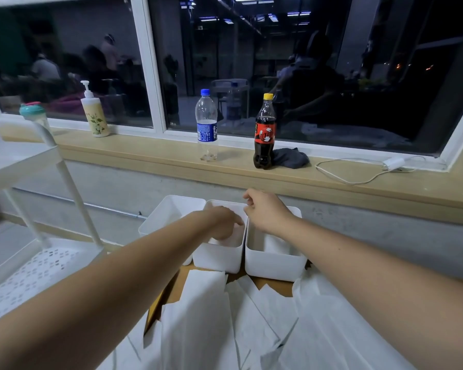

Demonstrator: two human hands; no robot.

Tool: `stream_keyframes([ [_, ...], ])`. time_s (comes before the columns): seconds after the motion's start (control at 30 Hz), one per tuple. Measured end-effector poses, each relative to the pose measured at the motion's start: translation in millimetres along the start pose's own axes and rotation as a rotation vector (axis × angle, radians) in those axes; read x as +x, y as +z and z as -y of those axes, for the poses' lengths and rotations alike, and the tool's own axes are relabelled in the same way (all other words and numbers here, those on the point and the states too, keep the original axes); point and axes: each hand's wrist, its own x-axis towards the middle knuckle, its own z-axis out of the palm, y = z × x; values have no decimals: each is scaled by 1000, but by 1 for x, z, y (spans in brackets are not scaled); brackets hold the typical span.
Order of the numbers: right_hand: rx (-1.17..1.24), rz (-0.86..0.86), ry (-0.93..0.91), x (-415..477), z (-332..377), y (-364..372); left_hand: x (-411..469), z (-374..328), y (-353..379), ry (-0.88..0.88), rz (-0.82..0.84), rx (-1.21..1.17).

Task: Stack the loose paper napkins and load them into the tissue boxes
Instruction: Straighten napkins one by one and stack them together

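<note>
White trolley [38,263] crowds the left side. Left tissue box [169,212] stands open. Left hand [223,222] dips into the middle box [217,259], grip hidden. Right hand [265,212] hovers curled above the rim shared with the right box [273,265], grasp unclear. Loose napkins [225,316] cover the near tabletop.

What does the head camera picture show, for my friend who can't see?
A person's left hand reaches into the middle white box of three, while the right hand hovers by its rim. Loose napkins lie in front; a cola bottle stands on the windowsill.
</note>
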Motion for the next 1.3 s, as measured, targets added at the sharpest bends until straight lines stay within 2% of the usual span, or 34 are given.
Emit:
stream_keyframes([
  [0.23,141,-23,-14,-45,3,-38,-50,16,-33,-19,-279,-290],
  [0.47,238,-136,-67,-149,-3,-85,-130,-55,-39,121,-502,-498],
  [0.7,271,-209,0,-279,-18,-127,-193,-149,-4,243,-486,-721],
  [1.0,195,-255,116,-425,-58,-117,-261,-251,50,336,-426,-689],
  [1.17,102,-170,184,-483,-71,-77,-287,-274,88,357,-413,-581],
  [1.3,62,-52,164,-513,-62,-39,-287,-265,104,367,-437,-506],
])
